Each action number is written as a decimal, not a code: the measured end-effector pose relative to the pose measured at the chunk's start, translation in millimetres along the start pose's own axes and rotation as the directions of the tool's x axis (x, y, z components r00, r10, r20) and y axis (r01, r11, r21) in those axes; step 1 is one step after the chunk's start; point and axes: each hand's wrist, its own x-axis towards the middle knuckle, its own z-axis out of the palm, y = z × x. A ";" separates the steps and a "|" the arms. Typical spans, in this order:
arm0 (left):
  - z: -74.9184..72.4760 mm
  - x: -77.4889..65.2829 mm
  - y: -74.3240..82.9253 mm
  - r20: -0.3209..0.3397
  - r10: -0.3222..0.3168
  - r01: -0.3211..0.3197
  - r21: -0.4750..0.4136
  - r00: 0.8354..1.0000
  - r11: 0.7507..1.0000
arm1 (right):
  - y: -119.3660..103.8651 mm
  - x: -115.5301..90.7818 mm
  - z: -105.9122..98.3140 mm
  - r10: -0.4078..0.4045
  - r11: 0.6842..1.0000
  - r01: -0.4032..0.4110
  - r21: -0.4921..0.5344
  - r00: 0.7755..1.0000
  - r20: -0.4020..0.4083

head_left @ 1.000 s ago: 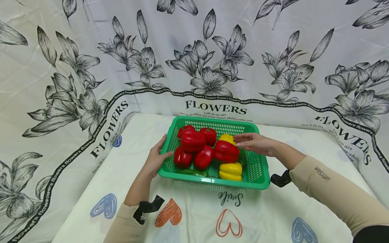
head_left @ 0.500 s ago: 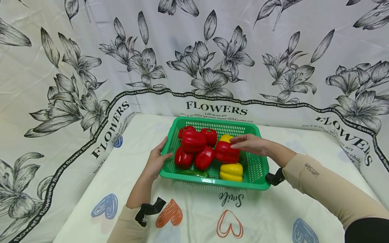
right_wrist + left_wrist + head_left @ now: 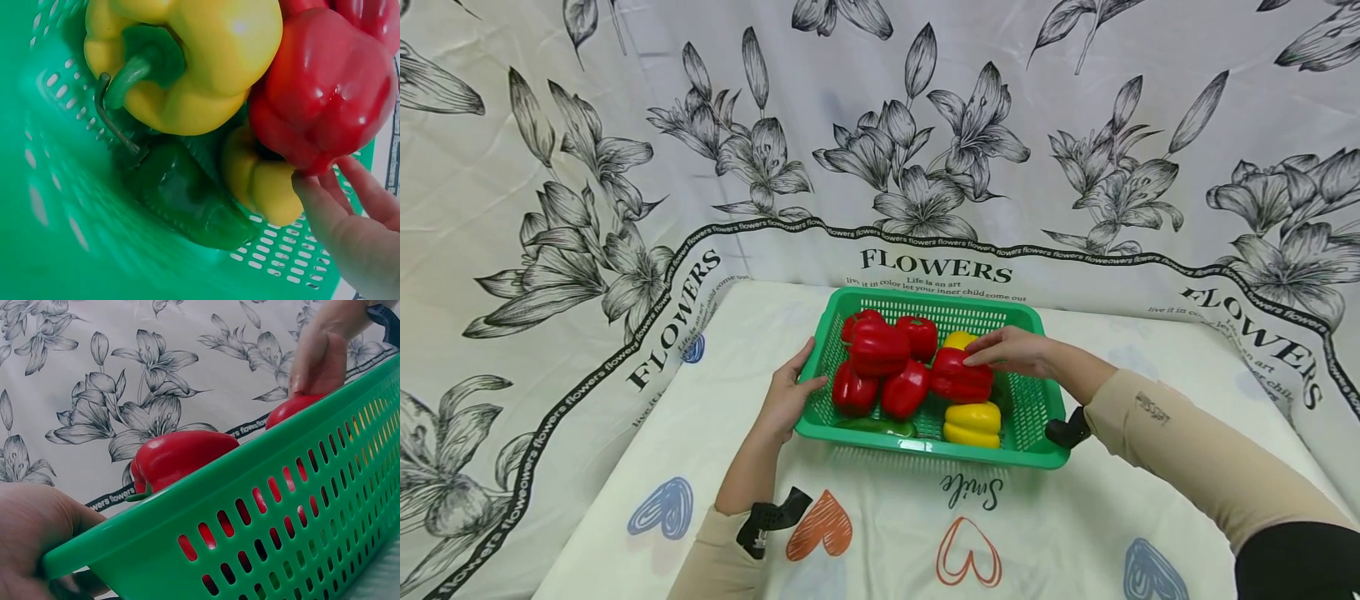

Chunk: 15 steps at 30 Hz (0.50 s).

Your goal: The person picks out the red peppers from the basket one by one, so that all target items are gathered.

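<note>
- Glossy red, lobed bell pepper (image 3: 961, 379): lies inside the rectangular green perforated plastic basket (image 3: 925, 450), just toward 3 o'clock of its centre in the head view.
- Right grip (image 3: 1011, 352): a bare hand at the red pepper's 2 o'clock; fingertips touch its narrowed end. Whether they pinch it cannot be told.
- Left grip (image 3: 786, 398): holds the basket's 9 o'clock rim, thumb over the edge.
- Handling (judged): light, firm-walled and slick; hard squeezing could bruise it if real. A hold across the broad flanks, fingers in the furrows, should be surer than one on the narrow end.
- Stout, glossy yellow bell pepper (image 3: 972, 425): at the red pepper's 6 o'clock; thick green stem.
- Smooth, tapering dark green pepper (image 3: 187, 194): just beside the yellow; thin, bent stem.
- Basket walls: slotted, smooth, apparently stiff.
</note>
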 end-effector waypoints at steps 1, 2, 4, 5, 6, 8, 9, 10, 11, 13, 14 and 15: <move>0.0 -0.1 -0.2 -0.002 0.002 -0.002 0.003 1.000 1.000 | -0.4 0.7 0.8 0.007 1.000 -0.007 -0.005 1.000 -0.003; 0.0 -0.2 -0.4 -0.001 0.003 -0.003 0.003 1.000 1.000 | -0.6 1.4 1.3 0.011 1.000 -0.011 -0.013 1.000 -0.004; 0.1 -0.2 -0.6 -0.002 0.005 -0.005 0.005 1.000 1.000 | -0.6 2.5 1.9 0.016 0.999 -0.017 -0.030 1.000 -0.002; 0.2 -0.1 -0.6 -0.002 0.005 -0.005 0.006 1.000 1.000 | -0.6 3.0 2.1 0.022 0.999 -0.022 -0.035 1.000 -0.004; 0.4 -0.1 -0.5 -0.001 0.005 -0.005 0.006 1.000 1.000 | -0.8 3.3 2.6 0.028 0.999 -0.028 -0.042 1.000 -0.008; 0.5 0.0 -0.2 0.000 0.004 -0.004 0.005 1.000 1.000 | -1.1 4.1 3.4 0.036 0.998 -0.037 -0.056 0.999 -0.013; 0.5 0.0 0.0 -0.002 0.004 -0.004 0.006 1.000 1.000 | -1.4 4.3 4.0 0.038 0.997 -0.039 -0.064 0.999 -0.014; 0.5 -0.1 0.3 -0.004 0.006 -0.006 0.008 1.000 1.000 | -1.8 4.6 4.8 0.040 0.997 -0.042 -0.069 0.999 -0.017; 0.7 -0.3 0.6 -0.006 0.007 -0.007 0.009 1.000 1.000 | -2.2 4.8 5.7 0.039 0.996 -0.041 -0.078 0.999 -0.018; 0.8 -0.9 1.0 -0.007 0.012 -0.012 0.011 1.000 1.000 | -2.6 5.2 7.5 0.041 0.995 -0.043 -0.092 0.999 -0.025; 0.8 -1.3 1.1 -0.009 0.014 -0.014 0.011 1.000 1.000 | -2.9 5.4 8.5 0.040 0.994 -0.043 -0.102 0.999 -0.028; 0.8 -1.8 1.2 -0.010 0.015 -0.015 0.013 1.000 1.000 | -2.9 5.8 9.4 0.039 0.993 -0.042 -0.112 0.999 -0.030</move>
